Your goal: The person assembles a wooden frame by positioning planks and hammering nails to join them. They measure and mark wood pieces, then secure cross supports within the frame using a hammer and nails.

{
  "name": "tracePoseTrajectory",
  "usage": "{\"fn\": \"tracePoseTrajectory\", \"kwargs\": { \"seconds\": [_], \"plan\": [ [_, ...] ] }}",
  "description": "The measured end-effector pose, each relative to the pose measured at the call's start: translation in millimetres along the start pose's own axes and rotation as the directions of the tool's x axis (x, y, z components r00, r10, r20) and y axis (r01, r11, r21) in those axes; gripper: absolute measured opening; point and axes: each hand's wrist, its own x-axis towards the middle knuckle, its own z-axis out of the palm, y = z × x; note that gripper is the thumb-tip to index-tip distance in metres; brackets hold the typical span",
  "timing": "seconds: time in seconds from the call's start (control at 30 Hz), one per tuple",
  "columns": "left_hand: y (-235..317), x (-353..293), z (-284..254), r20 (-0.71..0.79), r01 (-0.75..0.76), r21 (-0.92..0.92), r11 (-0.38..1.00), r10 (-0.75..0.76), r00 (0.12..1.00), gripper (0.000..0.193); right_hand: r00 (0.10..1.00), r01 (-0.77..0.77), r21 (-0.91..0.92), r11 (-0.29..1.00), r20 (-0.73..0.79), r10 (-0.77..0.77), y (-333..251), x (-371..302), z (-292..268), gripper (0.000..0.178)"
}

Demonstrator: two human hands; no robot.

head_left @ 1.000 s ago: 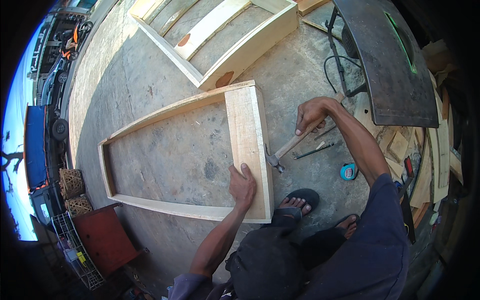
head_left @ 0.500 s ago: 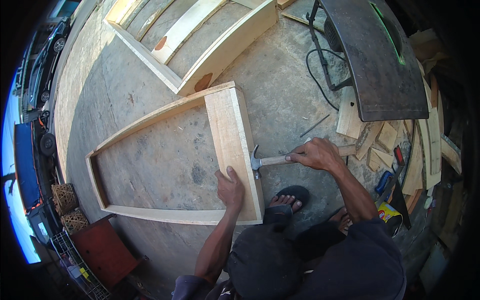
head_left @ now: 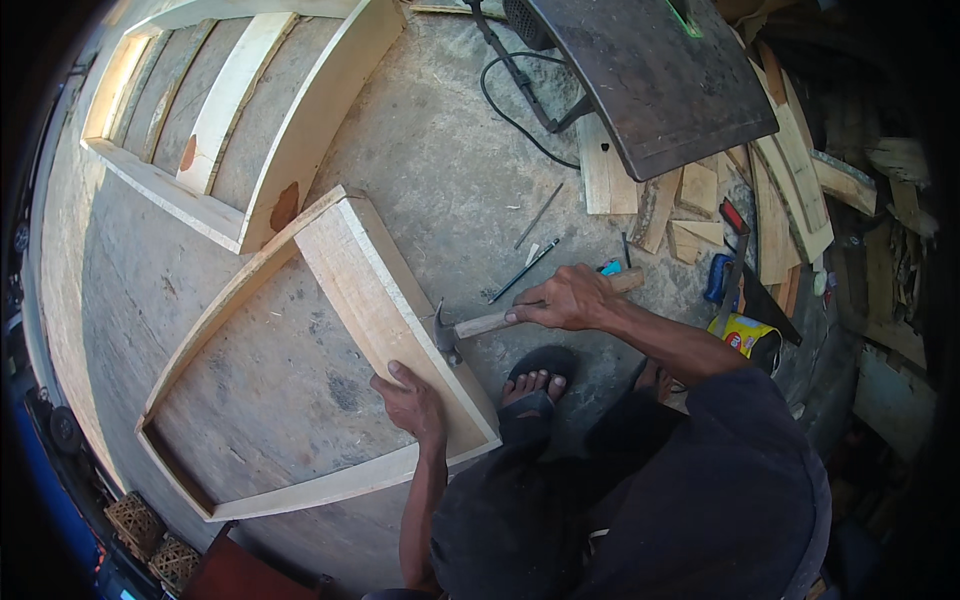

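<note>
A rectangular frame of pale boards (head_left: 310,487) lies on the concrete, with a wide board (head_left: 365,285) forming its near right end. My left hand (head_left: 412,405) grips the inner edge of that wide board, thumb on top and fingers over the side. In my right hand (head_left: 570,298) is a claw hammer (head_left: 483,325), held by its wooden handle. The hammer's metal head is at the outer face of the wide board, a short way from my left hand. Whether it touches the wood, I cannot tell. No nail can be made out.
A second, slatted wooden frame (head_left: 240,110) lies at the far left. A dark metal table (head_left: 660,90) with a cable stands at the far right. Wood offcuts (head_left: 700,188), a blue-handled saw (head_left: 718,278), a yellow package (head_left: 745,333) and a thin rod (head_left: 540,215) lie at right. My sandalled foot (head_left: 535,385) is near the frame.
The view has turned, so the frames appear farther left. My left hand stays on the wide board. The hammer head now overlaps the board's outer face. A blue item shows behind my right hand.
</note>
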Motion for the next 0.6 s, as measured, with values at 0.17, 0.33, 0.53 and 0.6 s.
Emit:
{"fn": "tracePoseTrajectory", "kwargs": {
  "seconds": [0.17, 0.33, 0.53, 0.6],
  "plan": [
    [-4, -2, -1, 0.003, -0.039, 0.064, 0.997, 0.039, 0.999, 0.064, 0.999, 0.051, -0.009, 0.999, -0.011, -0.051, -20, -15, -25, 0.053],
    [-9, -1, 1, -0.032, -0.081, 0.077, 0.994, 0.084, 0.996, 0.066, 0.991, 0.075, 0.056, 0.996, 0.109, -0.080, -10, -2, -28, 0.053],
    [-11, 3, -1, 0.037, -0.015, 0.019, 1.000, 0.014, 0.999, 0.072, 0.999, -0.016, 0.153, 0.988, 0.050, 0.009, 50, -49, 58, 0.053],
    [-9, 2, -2, 0.009, -0.073, 0.021, 0.997, 0.073, 0.997, 0.075, 0.994, -0.063, 0.273, 0.960, -0.066, 0.085, 76, -55, 37, 0.053]
  ]
}}
